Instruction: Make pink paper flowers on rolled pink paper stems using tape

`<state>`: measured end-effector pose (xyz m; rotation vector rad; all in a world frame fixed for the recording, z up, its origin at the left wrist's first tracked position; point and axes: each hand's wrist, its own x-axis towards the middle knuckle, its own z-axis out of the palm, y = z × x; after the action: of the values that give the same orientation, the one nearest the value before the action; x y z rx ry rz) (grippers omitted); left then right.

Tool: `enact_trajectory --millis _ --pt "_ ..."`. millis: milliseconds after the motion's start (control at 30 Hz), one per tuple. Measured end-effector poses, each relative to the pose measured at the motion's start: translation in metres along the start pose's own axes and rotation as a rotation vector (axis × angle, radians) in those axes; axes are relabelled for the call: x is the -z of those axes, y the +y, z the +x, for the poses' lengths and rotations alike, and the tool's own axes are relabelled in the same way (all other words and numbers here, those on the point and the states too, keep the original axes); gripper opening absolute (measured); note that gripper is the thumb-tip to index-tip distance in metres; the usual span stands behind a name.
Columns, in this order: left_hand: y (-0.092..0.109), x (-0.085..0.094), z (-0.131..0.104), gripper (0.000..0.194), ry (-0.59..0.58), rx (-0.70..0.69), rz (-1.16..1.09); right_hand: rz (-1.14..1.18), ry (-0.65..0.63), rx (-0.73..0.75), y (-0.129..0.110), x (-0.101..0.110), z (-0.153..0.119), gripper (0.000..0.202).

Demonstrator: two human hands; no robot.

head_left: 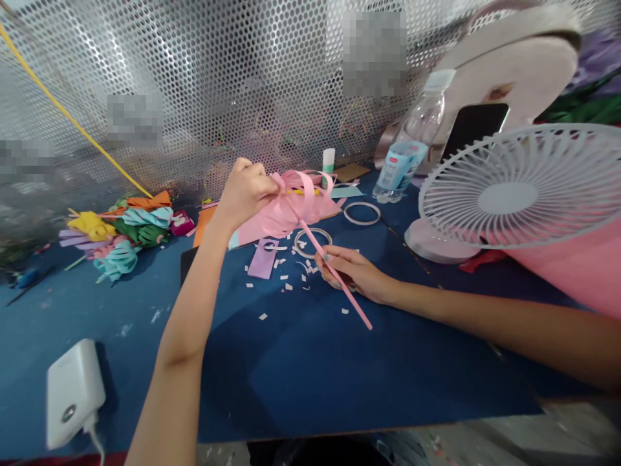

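Observation:
A thin pink paper stick (pixel 356 306) slants between my two hands, its lower end free above the blue table. My right hand (pixel 356 272) is closed round the middle of the stick. At the upper end, my left hand (pixel 251 188) pinches pink paper strips (pixel 306 194) that curl in loops about the stick's tip. Behind and below them lie pink paper sheets (pixel 272 221). A roll of tape (pixel 313 242) and a lilac paper piece (pixel 262 260) rest just beyond my right hand, among small white paper scraps (pixel 289 287).
Paper flowers (pixel 136 226) lie at the left, with a white power bank (pixel 75 393) nearer. A second ring (pixel 362 213), a glue stick (pixel 328 162), a water bottle (pixel 412 139) and a white fan (pixel 514 194) stand to the right. A perforated metal panel (pixel 208 84) closes off the back.

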<state>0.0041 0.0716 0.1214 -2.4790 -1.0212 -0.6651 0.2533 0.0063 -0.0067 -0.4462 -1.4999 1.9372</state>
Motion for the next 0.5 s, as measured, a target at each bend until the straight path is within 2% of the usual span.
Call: enact_trajectory --millis 67,233,333,367,433,467,500 --pt "0.005 0.012 0.000 0.027 0.070 0.034 -0.132 -0.015 0.035 0.024 0.000 0.001 0.001 0.028" --pt "0.017 0.036 0.002 0.015 0.395 0.073 -0.432 -0.044 0.062 0.060 -0.001 0.002 0.002 0.025" --pt "0.027 0.053 0.004 0.017 0.480 0.026 -0.644 -0.032 0.047 0.074 -0.002 0.001 0.001 0.026" --pt "0.034 0.061 0.004 0.019 0.469 -0.013 -0.731 -0.027 0.043 0.074 -0.002 0.001 0.001 0.027" --pt "0.053 0.084 -0.002 0.021 0.332 -0.025 -0.853 -0.023 0.047 0.072 -0.003 0.000 0.001 0.030" --pt "0.066 0.097 -0.007 0.021 0.189 -0.009 -0.877 -0.023 0.051 0.070 -0.002 0.000 0.002 0.031" --pt "0.081 0.110 -0.014 0.023 -0.003 -0.048 -0.895 -0.024 0.051 0.068 -0.002 0.000 0.002 0.032"
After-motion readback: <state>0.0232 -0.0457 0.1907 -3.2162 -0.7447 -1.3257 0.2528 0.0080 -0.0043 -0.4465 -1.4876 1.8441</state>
